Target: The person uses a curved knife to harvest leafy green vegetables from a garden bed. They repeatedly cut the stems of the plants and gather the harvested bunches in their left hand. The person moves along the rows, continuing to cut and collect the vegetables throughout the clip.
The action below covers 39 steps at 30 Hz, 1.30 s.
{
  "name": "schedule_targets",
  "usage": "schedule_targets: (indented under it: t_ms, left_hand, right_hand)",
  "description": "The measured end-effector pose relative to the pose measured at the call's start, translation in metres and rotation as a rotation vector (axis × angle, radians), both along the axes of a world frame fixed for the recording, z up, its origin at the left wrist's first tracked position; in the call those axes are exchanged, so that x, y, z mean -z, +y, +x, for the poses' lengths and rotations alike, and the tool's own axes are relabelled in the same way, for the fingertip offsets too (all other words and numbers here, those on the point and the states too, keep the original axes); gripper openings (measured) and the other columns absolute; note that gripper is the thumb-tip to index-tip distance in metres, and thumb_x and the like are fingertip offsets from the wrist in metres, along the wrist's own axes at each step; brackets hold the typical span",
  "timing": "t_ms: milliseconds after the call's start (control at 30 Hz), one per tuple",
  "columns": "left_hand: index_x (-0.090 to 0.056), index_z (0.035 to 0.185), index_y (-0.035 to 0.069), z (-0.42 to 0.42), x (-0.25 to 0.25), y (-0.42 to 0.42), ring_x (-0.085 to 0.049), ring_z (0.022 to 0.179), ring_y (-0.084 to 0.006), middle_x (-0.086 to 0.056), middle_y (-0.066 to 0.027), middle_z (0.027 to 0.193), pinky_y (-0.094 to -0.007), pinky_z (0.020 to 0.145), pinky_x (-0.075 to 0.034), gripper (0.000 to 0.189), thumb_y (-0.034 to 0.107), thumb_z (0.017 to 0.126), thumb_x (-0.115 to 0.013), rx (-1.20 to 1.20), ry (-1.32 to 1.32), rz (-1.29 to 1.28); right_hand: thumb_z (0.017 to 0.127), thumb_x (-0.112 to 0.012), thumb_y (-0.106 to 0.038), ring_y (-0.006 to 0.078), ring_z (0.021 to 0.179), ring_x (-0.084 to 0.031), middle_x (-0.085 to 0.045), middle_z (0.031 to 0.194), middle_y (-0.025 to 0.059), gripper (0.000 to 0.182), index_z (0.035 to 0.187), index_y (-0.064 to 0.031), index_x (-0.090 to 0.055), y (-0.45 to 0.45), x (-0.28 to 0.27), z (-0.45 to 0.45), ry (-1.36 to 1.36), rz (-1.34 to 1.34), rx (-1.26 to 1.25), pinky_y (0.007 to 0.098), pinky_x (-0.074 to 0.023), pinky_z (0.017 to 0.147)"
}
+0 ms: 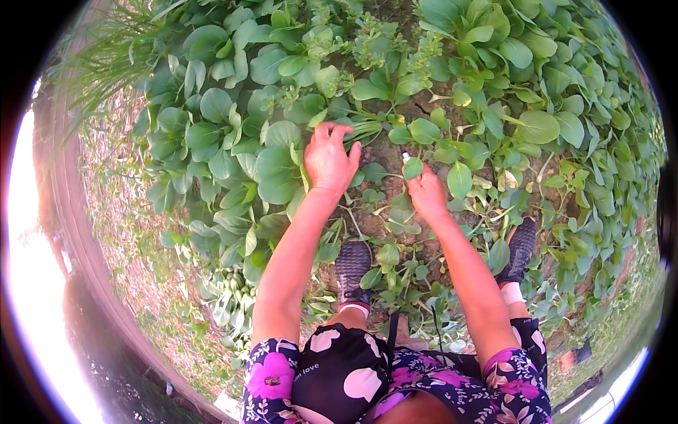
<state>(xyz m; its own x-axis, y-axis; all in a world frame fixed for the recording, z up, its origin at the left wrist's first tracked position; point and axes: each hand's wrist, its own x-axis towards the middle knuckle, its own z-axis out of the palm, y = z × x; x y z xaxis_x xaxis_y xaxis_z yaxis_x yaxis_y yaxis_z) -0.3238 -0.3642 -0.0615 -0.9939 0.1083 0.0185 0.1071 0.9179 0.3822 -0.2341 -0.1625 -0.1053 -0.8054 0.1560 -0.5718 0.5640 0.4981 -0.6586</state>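
My left hand reaches into the leafy greens, back upward, thumb apart from the fingers. Its fingertips are beside the pale green stems of a leafy plant that leans over the soil. Broad leaves press close along the hand's left side. My right hand is closed around a small tool, whose pale, shiny end shows past the fingers. A green leaf covers part of that tool, so its kind is unclear. Bare brown soil shows between the two hands.
Dense leafy greens fill the far and right sides. Cut greens lie in a heap at left, near my dark shoe. My other shoe stands among plants at right. Long grass grows at upper left.
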Motion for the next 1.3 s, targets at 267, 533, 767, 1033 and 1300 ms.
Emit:
schedule_targets:
  t_ms: [267, 533, 767, 1033, 1300]
  left_hand:
    - [-0.069, 0.103, 0.019, -0.004, 0.002, -0.002, -0.063, 0.099, -0.0295, -0.064, -0.0069, 0.111, -0.0419, 0.085, -0.053, 0.028, 0.023, 0.077, -0.078, -0.062, -0.146, -0.002]
    - [-0.068, 0.105, 0.02, -0.009, 0.004, -0.003, -0.063, 0.105, -0.0317, -0.062, -0.0073, 0.119, -0.0422, 0.087, -0.053, 0.027, 0.021, 0.08, -0.077, -0.175, -0.275, 0.028]
    - [-0.068, 0.104, 0.017, -0.004, 0.004, -0.004, -0.065, 0.095, -0.0322, -0.063, -0.0094, 0.11, -0.0432, 0.083, -0.053, 0.027, 0.021, 0.079, -0.077, -0.208, -0.247, 0.064]
    - [-0.069, 0.094, 0.012, 0.003, -0.002, -0.012, -0.064, 0.094, -0.0296, -0.064, -0.007, 0.101, -0.0408, 0.08, -0.051, 0.016, 0.019, 0.082, -0.077, -0.169, -0.252, 0.122]
    - [-0.067, 0.087, 0.006, 0.049, -0.059, -0.007, -0.064, 0.09, -0.0268, -0.064, -0.0097, 0.096, -0.0365, 0.082, -0.051, 0.012, 0.008, 0.081, -0.077, -0.038, -0.117, 0.345]
  right_hand:
    - [0.098, -0.05, -0.049, 0.0464, 0.09, -0.065, -0.07, 0.093, 0.0231, 0.046, 0.122, -0.0107, -0.058, -0.002, -0.005, -0.006, -0.007, 0.064, -0.017, 0.0522, -0.051, 0.077]
    - [0.096, -0.049, -0.053, 0.0465, 0.087, -0.066, -0.07, 0.091, 0.023, 0.048, 0.119, -0.0127, -0.061, -0.016, -0.017, -0.016, -0.064, 0.153, -0.067, 0.0548, -0.0521, 0.077]
    - [0.095, -0.052, -0.053, 0.0449, 0.093, -0.066, -0.07, 0.096, 0.0233, 0.047, 0.109, -0.0112, -0.069, -0.023, -0.016, -0.02, -0.131, 0.064, -0.025, 0.0516, -0.053, 0.08]
    - [0.095, -0.054, -0.049, 0.0448, 0.094, -0.066, -0.07, 0.099, 0.023, 0.045, 0.115, -0.011, -0.066, -0.009, -0.013, -0.01, -0.14, 0.028, -0.088, 0.0505, -0.0527, 0.08]
    - [0.091, -0.072, -0.019, 0.0013, 0.052, -0.04, -0.047, 0.068, -0.0067, 0.046, 0.131, -0.0063, -0.054, -0.004, -0.026, 0.02, 0.035, -0.843, 0.621, 0.0188, -0.0276, 0.041]
